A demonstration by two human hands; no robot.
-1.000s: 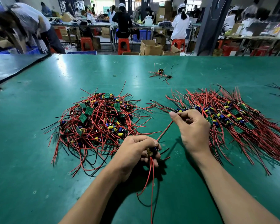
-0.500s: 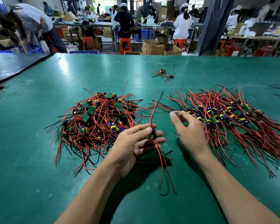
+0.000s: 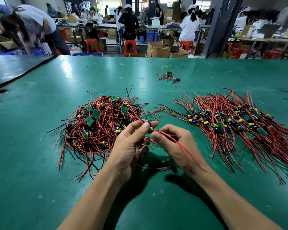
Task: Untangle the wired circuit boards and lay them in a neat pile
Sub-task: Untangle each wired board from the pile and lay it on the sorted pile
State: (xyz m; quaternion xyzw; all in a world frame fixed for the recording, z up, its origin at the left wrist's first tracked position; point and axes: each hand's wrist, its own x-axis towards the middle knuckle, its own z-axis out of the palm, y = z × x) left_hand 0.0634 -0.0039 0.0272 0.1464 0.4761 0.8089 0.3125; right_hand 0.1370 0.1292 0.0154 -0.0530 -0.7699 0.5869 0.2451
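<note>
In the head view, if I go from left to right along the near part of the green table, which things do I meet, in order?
First the tangled pile of wired boards → left hand, pinching one circuit board → right hand, pinching its red wires → neat pile of boards.

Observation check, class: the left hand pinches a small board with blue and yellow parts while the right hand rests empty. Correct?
No: the left hand does pinch the small board, but the head view shows the right hand pinching its thin red wires, not empty.

Green table [image 3: 32, 163], tangled heap [image 3: 103, 127], neat pile [image 3: 239, 128]
</note>
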